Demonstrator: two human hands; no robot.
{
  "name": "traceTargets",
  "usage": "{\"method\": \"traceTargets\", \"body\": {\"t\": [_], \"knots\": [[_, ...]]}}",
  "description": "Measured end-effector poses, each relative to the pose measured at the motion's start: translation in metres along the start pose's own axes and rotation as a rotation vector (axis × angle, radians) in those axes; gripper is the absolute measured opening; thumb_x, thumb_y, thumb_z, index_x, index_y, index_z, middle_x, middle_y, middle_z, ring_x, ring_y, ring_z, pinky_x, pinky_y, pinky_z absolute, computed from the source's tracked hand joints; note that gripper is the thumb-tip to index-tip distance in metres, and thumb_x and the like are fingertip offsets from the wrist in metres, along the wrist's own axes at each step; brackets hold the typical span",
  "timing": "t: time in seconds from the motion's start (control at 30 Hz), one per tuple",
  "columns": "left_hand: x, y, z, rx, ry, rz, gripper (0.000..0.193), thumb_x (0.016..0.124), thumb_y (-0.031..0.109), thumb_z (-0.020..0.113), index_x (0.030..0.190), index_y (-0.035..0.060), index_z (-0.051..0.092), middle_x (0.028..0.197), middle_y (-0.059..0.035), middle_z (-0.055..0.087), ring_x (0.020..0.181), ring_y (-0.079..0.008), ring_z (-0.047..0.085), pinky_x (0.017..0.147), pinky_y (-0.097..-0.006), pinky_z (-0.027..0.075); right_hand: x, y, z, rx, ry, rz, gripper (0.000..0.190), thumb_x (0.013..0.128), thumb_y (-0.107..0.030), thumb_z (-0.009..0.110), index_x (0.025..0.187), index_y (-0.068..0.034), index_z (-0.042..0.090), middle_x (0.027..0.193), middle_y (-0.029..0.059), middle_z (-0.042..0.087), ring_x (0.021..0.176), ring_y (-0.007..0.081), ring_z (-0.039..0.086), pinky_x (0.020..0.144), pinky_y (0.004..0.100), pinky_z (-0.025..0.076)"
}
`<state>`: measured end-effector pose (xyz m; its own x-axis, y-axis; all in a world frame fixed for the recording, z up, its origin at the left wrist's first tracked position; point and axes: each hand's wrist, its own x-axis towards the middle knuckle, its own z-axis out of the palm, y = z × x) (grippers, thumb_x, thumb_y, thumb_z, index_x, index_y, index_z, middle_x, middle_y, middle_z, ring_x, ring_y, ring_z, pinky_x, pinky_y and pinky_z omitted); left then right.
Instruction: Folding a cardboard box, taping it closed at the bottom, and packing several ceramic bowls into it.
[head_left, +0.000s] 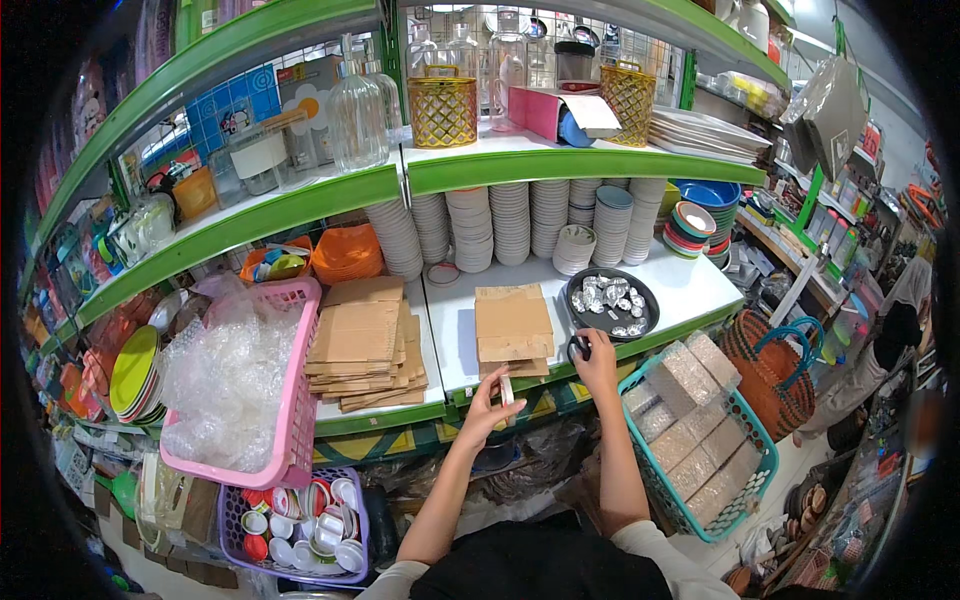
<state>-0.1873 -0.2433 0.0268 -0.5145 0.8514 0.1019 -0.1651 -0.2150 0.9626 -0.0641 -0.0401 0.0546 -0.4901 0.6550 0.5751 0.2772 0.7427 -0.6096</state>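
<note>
My left hand (484, 416) holds a pale roll of tape (507, 394) on edge, between thumb and fingers. It is just in front of a folded piece of brown cardboard (514, 315) on the white shelf. My right hand (600, 367) grips a small black object (578, 348), perhaps scissors handles; the fingers hide part of it. Just beyond that hand stands a round black pan (573, 307) with several shiny silver pieces (616, 289) in it. A stack of flattened cardboard (356, 330) lies to the left of the single piece.
A pink basket (300, 390) of bubble wrap (232, 382) stands left. Below is a purple basket (360, 517) of small dishes. At right, a teal basket (761, 487) holds bubble-wrapped cardboard boxes (697, 442). Stacked bowls (510, 225) line the shelf's back under a green-edged upper shelf (570, 171).
</note>
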Motion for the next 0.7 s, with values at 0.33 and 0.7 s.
{"method": "traceTargets", "body": {"t": [0.33, 0.7], "knots": [[0.001, -0.005, 0.000, 0.007, 0.025, 0.031, 0.075, 0.068, 0.015, 0.082, 0.132, 0.0083, 0.044, 0.132, -0.0077, 0.046, 0.115, -0.0205, 0.045, 0.091, -0.0343, 0.042, 0.011, -0.007, -0.034, 0.750, -0.370, 0.299, 0.051, 0.077, 0.010, 0.062, 0.125, 0.001, 0.050, 0.110, 0.0062, 0.060, 0.087, 0.0092, 0.058, 0.077, 0.0236, 0.046], [0.003, -0.010, -0.003, 0.030, 0.065, 0.033, 0.075, 0.066, 0.016, 0.083, 0.130, 0.0025, 0.046, 0.122, -0.0084, 0.052, 0.110, -0.0202, 0.049, 0.089, -0.0336, 0.043, 0.024, -0.012, -0.084, 0.905, -0.957, 0.244, 0.041, 0.074, 0.006, 0.071, 0.113, 0.001, 0.058, 0.103, 0.0028, 0.060, 0.093, 0.0087, 0.055, 0.081, 0.0233, 0.046]]}}
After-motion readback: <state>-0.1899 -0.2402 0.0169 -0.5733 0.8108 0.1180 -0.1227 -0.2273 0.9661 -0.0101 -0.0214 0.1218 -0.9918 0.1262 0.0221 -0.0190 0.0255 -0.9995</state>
